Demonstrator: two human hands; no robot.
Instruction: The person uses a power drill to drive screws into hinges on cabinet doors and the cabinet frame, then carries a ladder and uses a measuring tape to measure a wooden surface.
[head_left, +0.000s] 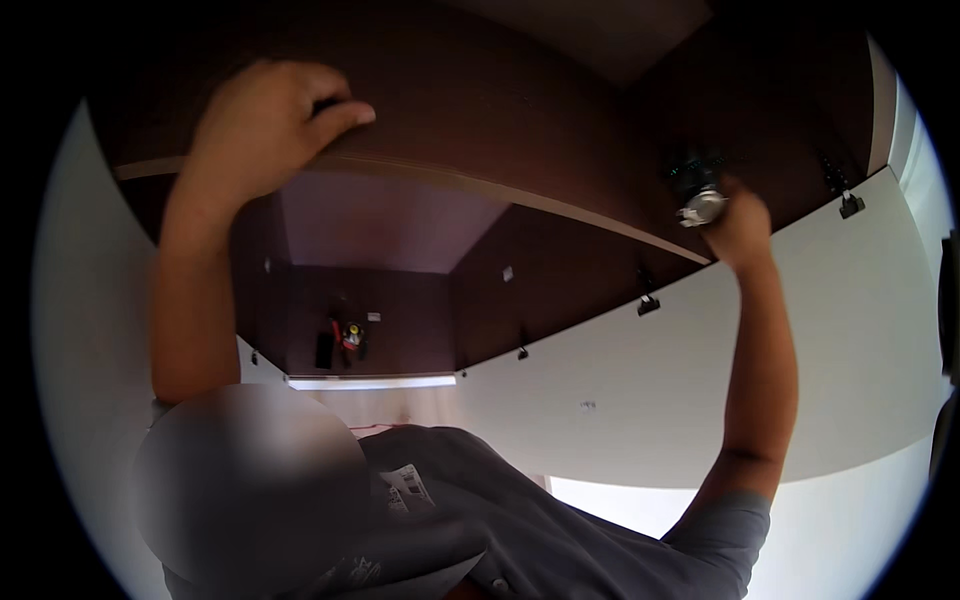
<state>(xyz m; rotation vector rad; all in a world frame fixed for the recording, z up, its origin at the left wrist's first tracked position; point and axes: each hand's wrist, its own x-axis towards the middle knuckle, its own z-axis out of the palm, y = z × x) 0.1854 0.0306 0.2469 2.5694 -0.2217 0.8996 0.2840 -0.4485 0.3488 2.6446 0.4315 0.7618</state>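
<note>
My left hand is raised against the dark brown cabinet board at the upper left, above its light edge strip. Its fingers are curled but the thumb stands apart; I see nothing held in it. My right hand is closed on a dark power tool with a silvery end, held up against the cabinet's dark interior on the right. The tool is blurred and partly hidden by my fingers.
A white door panel on black hinges spans the lower right. Further inside the cabinet lie red-handled tools and a black object. A white panel stands at left. My grey-clothed body fills the bottom.
</note>
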